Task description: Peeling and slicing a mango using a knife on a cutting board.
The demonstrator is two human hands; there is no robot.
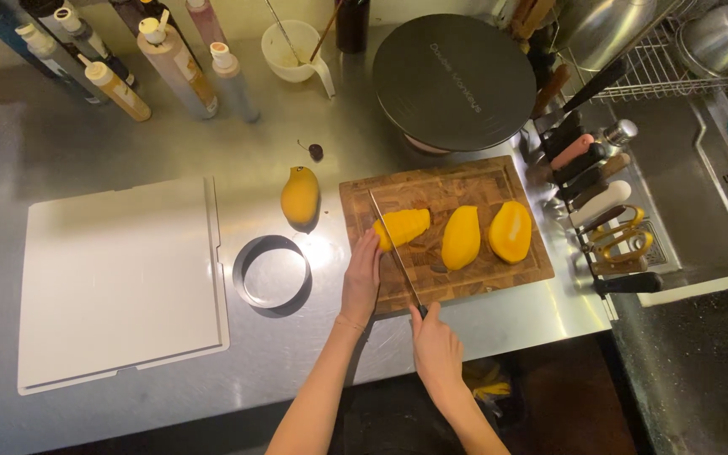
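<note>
On a wooden cutting board lie three peeled yellow mango pieces. My left hand presses its fingertips on the leftmost piece, which shows slice lines. My right hand grips the handle of a long knife; its blade runs across the left end of that piece, beside my left fingers. Two more halves rest to the right on the board. A mango seed piece sits on the steel counter left of the board.
A metal ring mould and a white plastic board lie to the left. Sauce bottles, a white cup and a round black plate stand at the back. A knife rack and sink lie at right.
</note>
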